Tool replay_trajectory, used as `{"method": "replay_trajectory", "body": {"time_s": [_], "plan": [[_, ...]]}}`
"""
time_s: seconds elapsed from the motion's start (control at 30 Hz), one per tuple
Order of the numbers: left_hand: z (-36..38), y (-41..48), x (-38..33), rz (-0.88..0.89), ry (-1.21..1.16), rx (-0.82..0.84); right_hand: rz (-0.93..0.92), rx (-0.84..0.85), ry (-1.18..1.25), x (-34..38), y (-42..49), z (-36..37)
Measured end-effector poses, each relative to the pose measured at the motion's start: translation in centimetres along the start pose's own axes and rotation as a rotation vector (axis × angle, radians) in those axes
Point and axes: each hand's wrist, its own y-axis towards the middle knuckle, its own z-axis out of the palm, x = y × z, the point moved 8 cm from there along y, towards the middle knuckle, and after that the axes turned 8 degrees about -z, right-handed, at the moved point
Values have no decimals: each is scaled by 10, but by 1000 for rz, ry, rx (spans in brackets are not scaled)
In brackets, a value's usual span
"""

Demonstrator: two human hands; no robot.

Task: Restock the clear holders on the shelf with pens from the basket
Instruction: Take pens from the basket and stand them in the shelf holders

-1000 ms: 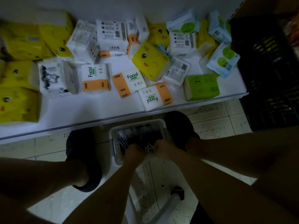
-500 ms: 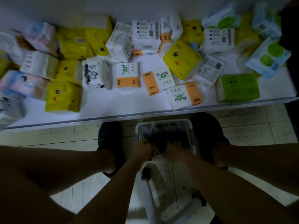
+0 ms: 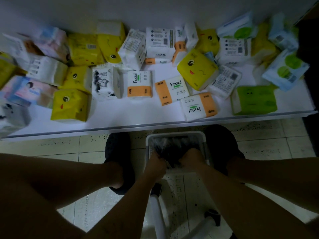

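A white basket (image 3: 174, 134) stands on the floor between my feet, below the shelf edge. Dark pens (image 3: 172, 145) in clear wrapping fill it. Both my hands reach into its near end. My left hand (image 3: 155, 163) is curled, and thin pale pen ends stick out beside it. My right hand (image 3: 191, 157) is curled too, close against the left, on the same bunch of pens. The dim light hides the fingers. No clear holders are in view.
A white shelf (image 3: 138, 120) runs across the view, crowded with tissue packs: yellow (image 3: 70, 105), orange-and-white "Facial" (image 3: 139, 84), green (image 3: 254, 100). My dark shoes (image 3: 119, 149) flank the basket on the tiled floor. A white stool frame (image 3: 157, 213) is beneath my arms.
The view has swung left, bringing more tissue packs on the left into sight. Both hands stay together over the basket and have sunk a little deeper into the pens.
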Motion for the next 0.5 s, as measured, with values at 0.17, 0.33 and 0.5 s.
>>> {"method": "replay_trajectory", "body": {"time_s": [0.17,0.33,0.5], "plan": [[-7,-6,-3,7,-31,-66,-59,57,-7,14,-21,-18],[-13,-27,-25,148,-11,-71,-100,82,128,22,-50,-25],[-22,-47,-26,133,41,-118,-173,55,174,42,-82,-32]]}}
